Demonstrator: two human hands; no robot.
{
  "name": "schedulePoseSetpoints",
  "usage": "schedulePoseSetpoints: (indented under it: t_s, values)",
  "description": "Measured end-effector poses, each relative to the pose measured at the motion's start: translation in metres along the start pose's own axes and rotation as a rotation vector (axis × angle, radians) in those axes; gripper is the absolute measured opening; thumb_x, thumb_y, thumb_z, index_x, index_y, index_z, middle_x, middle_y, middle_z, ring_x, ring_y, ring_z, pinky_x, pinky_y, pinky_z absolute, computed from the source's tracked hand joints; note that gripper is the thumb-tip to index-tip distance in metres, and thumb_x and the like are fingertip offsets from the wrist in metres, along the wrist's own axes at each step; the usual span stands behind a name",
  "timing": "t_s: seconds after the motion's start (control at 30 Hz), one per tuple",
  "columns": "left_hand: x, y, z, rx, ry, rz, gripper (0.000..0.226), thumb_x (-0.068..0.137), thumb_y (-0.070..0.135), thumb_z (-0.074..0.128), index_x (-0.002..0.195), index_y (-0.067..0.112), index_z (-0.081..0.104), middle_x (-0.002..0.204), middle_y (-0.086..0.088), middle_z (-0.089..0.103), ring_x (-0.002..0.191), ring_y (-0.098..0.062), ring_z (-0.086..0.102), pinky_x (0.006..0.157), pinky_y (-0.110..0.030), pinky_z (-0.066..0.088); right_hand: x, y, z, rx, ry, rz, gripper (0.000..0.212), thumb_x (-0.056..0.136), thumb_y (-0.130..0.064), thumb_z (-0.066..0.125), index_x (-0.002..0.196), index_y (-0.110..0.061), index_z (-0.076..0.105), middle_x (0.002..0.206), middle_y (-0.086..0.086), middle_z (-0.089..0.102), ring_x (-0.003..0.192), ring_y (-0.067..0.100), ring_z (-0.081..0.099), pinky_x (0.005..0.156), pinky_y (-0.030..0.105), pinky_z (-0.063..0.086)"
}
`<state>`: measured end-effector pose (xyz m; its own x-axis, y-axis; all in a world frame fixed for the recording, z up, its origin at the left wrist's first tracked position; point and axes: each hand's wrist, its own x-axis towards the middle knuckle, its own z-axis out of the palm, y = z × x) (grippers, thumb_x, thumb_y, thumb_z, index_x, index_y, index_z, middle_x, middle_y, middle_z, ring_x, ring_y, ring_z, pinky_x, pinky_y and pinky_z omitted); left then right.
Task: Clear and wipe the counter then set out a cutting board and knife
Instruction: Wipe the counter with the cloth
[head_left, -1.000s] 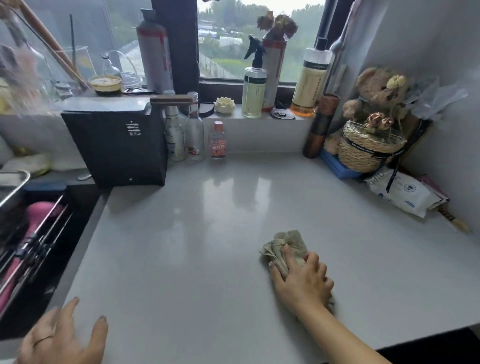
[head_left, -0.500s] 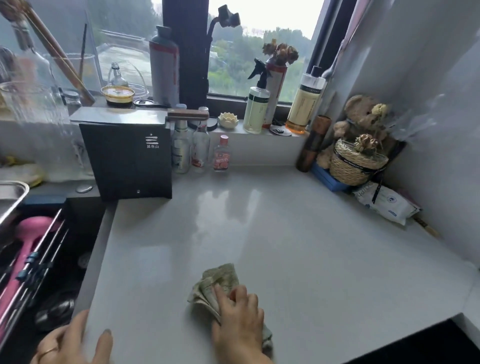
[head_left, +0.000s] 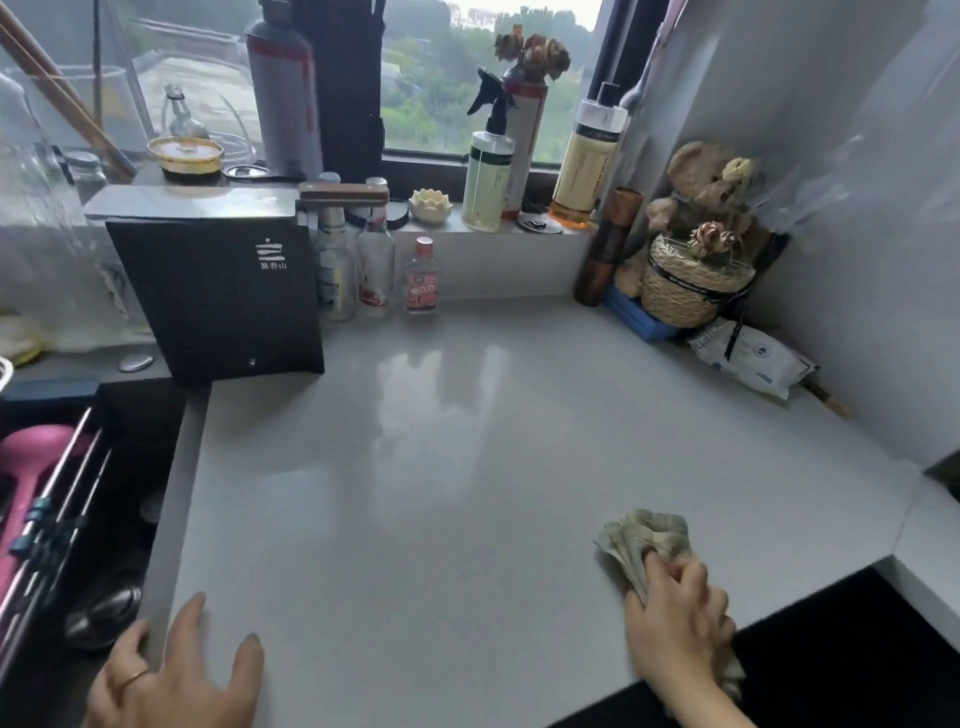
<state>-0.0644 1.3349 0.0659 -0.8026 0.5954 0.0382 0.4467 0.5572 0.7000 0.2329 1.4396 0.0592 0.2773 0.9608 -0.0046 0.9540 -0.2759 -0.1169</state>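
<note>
The grey counter (head_left: 441, 493) fills the middle of the view and shines with damp streaks. My right hand (head_left: 675, 618) presses a crumpled beige-green cloth (head_left: 641, 535) flat on the counter near its front right edge. My left hand (head_left: 171, 675) rests with fingers spread on the counter's front left corner, beside the sink edge, holding nothing. A cleaver with a wooden handle (head_left: 343, 191) lies on top of the black box (head_left: 218, 301) at the back left. No cutting board is in view.
Three small bottles (head_left: 423, 275) stand by the black box. Spray bottle (head_left: 488, 171) and other bottles line the windowsill. A straw basket (head_left: 691, 280), a plush bear and a wipes pack (head_left: 753, 358) fill the back right corner. The dark sink (head_left: 78, 493) lies left.
My right hand has swept the cloth from the front middle of the counter to the front right edge. My left hand stays at the front left corner.
</note>
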Motion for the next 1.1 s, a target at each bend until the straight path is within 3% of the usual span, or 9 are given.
schedulePoseSetpoints:
  t_s: [0.1, 0.17, 0.23, 0.37, 0.47, 0.6, 0.73, 0.97, 1.1]
  values:
    - [0.009, -0.015, -0.006, 0.010, 0.017, -0.099, 0.092, 0.045, 0.058, 0.033, 0.112, 0.001, 0.061, 0.125, -0.030, 0.045, 0.117, -0.050, 0.036, 0.106, -0.059, 0.026, -0.043, -0.042, 0.010, 0.001, -0.042, -0.188, 0.057, 0.076, -0.040, 0.060, 0.130, -0.038, 0.042, 0.130, 0.000, 0.038, 0.112, 0.024, 0.035, 0.092, 0.037, 0.038]
    - [-0.003, -0.006, -0.001, 0.046, 0.038, -0.105, 0.093, 0.044, 0.059, 0.033, 0.114, 0.004, 0.061, 0.128, -0.028, 0.044, 0.120, -0.047, 0.037, 0.108, -0.057, 0.025, -0.078, -0.073, 0.014, 0.085, 0.022, -0.347, 0.066, 0.040, -0.037, 0.083, 0.105, -0.035, 0.068, 0.108, 0.003, 0.051, 0.089, 0.023, 0.039, 0.066, 0.037, 0.050]
    - [0.006, -0.016, -0.002, 0.030, 0.014, -0.109, 0.091, 0.045, 0.058, 0.036, 0.116, 0.007, 0.060, 0.131, -0.025, 0.043, 0.121, -0.045, 0.038, 0.110, -0.055, 0.025, -0.106, -0.099, 0.017, 0.159, 0.024, -0.509, 0.056, 0.024, -0.026, 0.081, 0.078, -0.033, 0.076, 0.090, 0.001, 0.043, 0.072, 0.021, 0.035, 0.052, 0.029, 0.043]
    - [0.007, -0.013, -0.004, -0.005, 0.020, -0.153, 0.080, 0.052, 0.053, 0.040, 0.118, 0.013, 0.057, 0.130, -0.023, 0.046, 0.120, -0.044, 0.041, 0.109, -0.055, 0.028, -0.107, -0.120, 0.005, 0.324, -0.159, -0.638, 0.055, 0.032, -0.038, 0.071, 0.086, -0.045, 0.071, 0.087, -0.003, 0.035, 0.071, 0.015, 0.042, 0.051, 0.018, 0.044]
    - [0.011, -0.013, -0.012, -0.048, 0.008, -0.186, 0.080, 0.054, 0.052, 0.041, 0.122, 0.012, 0.054, 0.128, -0.029, 0.049, 0.117, -0.046, 0.044, 0.107, -0.055, 0.031, -0.051, -0.107, -0.001, 0.512, -0.166, -0.597, 0.053, 0.077, -0.026, 0.056, 0.127, -0.041, 0.049, 0.119, 0.004, 0.042, 0.109, 0.024, 0.046, 0.093, 0.024, 0.040]
    - [0.010, -0.013, -0.018, -0.048, -0.035, -0.211, 0.074, 0.060, 0.041, 0.044, 0.128, 0.013, 0.049, 0.136, -0.026, 0.043, 0.123, -0.044, 0.039, 0.108, -0.053, 0.028, 0.068, -0.077, -0.017, 0.458, -0.002, -0.242, 0.042, 0.086, -0.017, 0.051, 0.128, -0.016, 0.052, 0.128, 0.017, 0.040, 0.115, 0.037, 0.039, 0.100, 0.039, 0.034]
    - [0.006, -0.014, -0.014, 0.008, -0.077, -0.174, 0.075, 0.063, 0.044, 0.041, 0.133, 0.018, 0.043, 0.143, -0.017, 0.036, 0.128, -0.040, 0.031, 0.106, -0.052, 0.026, 0.120, -0.081, -0.003, 0.275, -0.067, 0.002, 0.033, 0.090, -0.022, 0.044, 0.120, -0.013, 0.052, 0.140, 0.015, 0.033, 0.119, 0.039, 0.034, 0.102, 0.045, 0.031]
    - [0.009, -0.011, 0.001, 0.076, -0.007, -0.216, 0.055, 0.079, 0.037, 0.056, 0.130, 0.018, 0.047, 0.139, -0.018, 0.037, 0.124, -0.041, 0.032, 0.104, -0.054, 0.029, 0.010, -0.194, 0.032, 0.277, -0.178, -0.592, 0.051, 0.087, -0.024, 0.046, 0.136, -0.034, 0.037, 0.145, -0.001, 0.030, 0.116, 0.030, 0.034, 0.096, 0.036, 0.031]
    - [0.006, -0.005, 0.007, 0.120, 0.106, -0.214, 0.071, 0.057, 0.040, 0.050, 0.123, 0.014, 0.054, 0.130, -0.021, 0.046, 0.118, -0.043, 0.039, 0.097, -0.056, 0.034, 0.015, -0.206, 0.021, 0.449, -0.333, -0.611, 0.041, 0.088, -0.019, 0.043, 0.129, -0.020, 0.046, 0.139, 0.005, 0.041, 0.117, 0.034, 0.038, 0.097, 0.037, 0.034]
